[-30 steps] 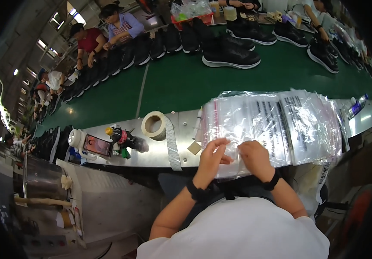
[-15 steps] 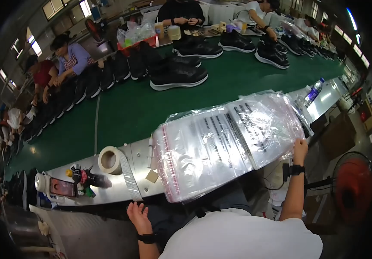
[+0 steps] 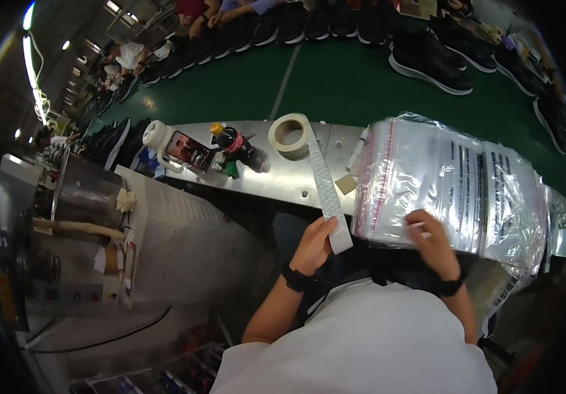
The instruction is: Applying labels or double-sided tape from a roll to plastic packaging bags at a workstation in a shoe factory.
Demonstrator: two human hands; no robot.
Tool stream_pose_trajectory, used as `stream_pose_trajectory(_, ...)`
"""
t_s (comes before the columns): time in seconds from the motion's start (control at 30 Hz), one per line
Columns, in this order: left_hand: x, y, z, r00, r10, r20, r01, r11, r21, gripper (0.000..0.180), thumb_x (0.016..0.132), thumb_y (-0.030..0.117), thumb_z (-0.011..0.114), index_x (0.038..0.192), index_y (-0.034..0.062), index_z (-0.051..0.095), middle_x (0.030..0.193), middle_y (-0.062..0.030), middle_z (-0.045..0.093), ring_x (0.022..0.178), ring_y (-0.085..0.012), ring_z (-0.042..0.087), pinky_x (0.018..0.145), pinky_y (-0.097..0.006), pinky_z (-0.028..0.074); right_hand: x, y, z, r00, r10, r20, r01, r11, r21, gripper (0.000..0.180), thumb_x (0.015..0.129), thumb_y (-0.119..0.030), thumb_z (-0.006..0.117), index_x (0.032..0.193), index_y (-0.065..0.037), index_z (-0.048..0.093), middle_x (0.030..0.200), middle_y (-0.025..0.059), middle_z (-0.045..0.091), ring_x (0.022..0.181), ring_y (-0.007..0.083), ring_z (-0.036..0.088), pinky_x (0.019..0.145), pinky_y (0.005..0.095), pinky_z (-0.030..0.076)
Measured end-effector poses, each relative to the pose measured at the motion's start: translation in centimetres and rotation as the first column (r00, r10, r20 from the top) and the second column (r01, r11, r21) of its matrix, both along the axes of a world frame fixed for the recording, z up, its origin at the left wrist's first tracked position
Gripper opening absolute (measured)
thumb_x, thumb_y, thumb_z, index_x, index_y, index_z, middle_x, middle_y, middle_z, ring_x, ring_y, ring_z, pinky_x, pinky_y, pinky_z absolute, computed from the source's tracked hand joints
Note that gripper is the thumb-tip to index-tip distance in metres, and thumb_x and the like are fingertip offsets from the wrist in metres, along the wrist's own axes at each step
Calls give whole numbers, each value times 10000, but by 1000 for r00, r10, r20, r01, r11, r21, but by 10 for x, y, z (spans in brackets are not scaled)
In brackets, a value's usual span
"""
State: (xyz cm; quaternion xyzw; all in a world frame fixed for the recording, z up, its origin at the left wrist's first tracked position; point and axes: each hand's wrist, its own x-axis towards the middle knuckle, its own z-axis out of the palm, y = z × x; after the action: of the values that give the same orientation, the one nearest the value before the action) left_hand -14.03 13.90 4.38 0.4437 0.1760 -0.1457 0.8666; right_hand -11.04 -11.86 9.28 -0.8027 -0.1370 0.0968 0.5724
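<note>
A roll of white labels [image 3: 289, 136] stands on the metal ledge, and its printed strip [image 3: 323, 177] runs down toward me. My left hand [image 3: 314, 244] is closed on the strip's loose end, thumb on top, just off the ledge's front edge. To the right lies a stack of clear plastic bags [image 3: 420, 177] with dark print and a reddish band along one side. Over the near edge of that stack is my right hand [image 3: 432, 241], its fingers bent and blurred. A small whitish spot shows at its fingertips; what it is I cannot make out.
Beside the roll stand a dark drink bottle [image 3: 243, 148], a phone [image 3: 191, 151] and a white jug [image 3: 158, 136]. A tan square [image 3: 346, 184] lies by the bags. Black shoes [image 3: 430, 62] line the green belt [image 3: 342, 92]. Co-workers sit beyond. A grey machine table [image 3: 184, 243] is at left.
The view has turned left. My left hand has gone from open below the strip to gripping its end. My right hand has left the bags' far right corner and come back over their near edge.
</note>
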Motion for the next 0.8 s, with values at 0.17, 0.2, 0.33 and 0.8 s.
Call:
stream_pose_trajectory(0.17, 5, -5, -3, 996, -77, 51, 76, 996, 39, 236, 926, 234, 466, 997, 28, 555, 848, -29, 584, 744, -114, 577, 648, -248, 472, 19, 83, -12, 862, 264, -433, -116, 934, 338, 110, 871, -109, 504, 913, -13, 536, 794, 13, 528, 712, 74, 488, 622, 221, 412)
stream_pose_trajectory(0.2, 9, -3, -10, 985, -170, 42, 165, 981, 97, 267, 925, 280, 467, 986, 38, 564, 835, -22, 588, 720, -110, 573, 616, -230, 459, 23, 86, -18, 866, 281, -414, -135, 928, 347, 110, 871, -109, 504, 913, -13, 536, 794, 13, 528, 712, 74, 488, 622, 221, 412)
stream_pose_trajectory(0.33, 45, 6, -18, 985, -168, 35, 171, 983, -67, 427, 931, 428, 377, 1109, 57, 493, 1000, -63, 574, 938, -179, 575, 764, -314, 482, 25, 79, -23, 934, 169, -314, -50, 934, 354, 113, 879, -112, 490, 832, -12, 510, 698, -2, 483, 633, 63, 453, 562, 205, 384)
stream_pose_trajectory(0.8, 58, 39, 6, 883, 214, 417, -431, 720, 544, 165, 874, 145, 470, 903, 13, 564, 826, -30, 574, 673, -108, 516, 601, -226, 432, -15, 36, -9, 974, 206, -94, -213, 974, -78, 102, 856, -66, 509, 782, 0, 483, 616, 25, 451, 558, 97, 393, 517, 237, 336)
